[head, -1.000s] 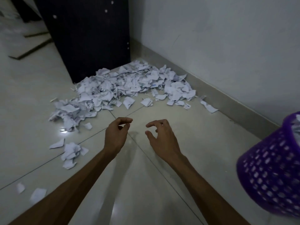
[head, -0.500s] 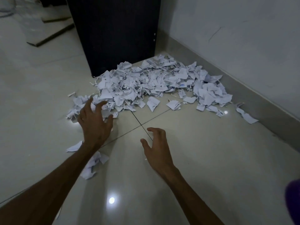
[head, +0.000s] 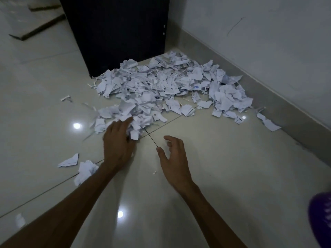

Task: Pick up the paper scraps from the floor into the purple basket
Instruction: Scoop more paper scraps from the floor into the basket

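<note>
Head view: I am looking down at a tiled floor (head: 223, 176) in a room corner, both forearms reaching forward.
Paper scraps: the main pile (head: 170, 86) lies against a dark cabinet (head: 116, 33) and the wall skirting, with its near edge spread toward me. Loose pieces sit apart from it: a folded scrap (head: 69, 161) and a crumpled clump (head: 86, 171) just beside my left forearm, and one stray strip (head: 268, 123) near the skirting.
Left hand: my left hand (head: 119, 142) rests palm down on the near edge of the pile, fingers extended and slightly spread over the scraps, touching them. I judge this as raking loose paper together rather than a grasp; nothing is clamped.
Right hand: my right hand (head: 172, 158) hovers above bare floor, well apart from the pile, fingers loosely curved and apart, holding nothing. I judge it is placed to meet the left and cup a bundle.
Purple basket: only a sliver of the purple basket (head: 320, 217) shows at the lower right edge, near my right forearm, so within easy reach for dropping.
Progress: most of the paper remains on the floor.
Risk: light scraps may scatter if swept fast.
</note>
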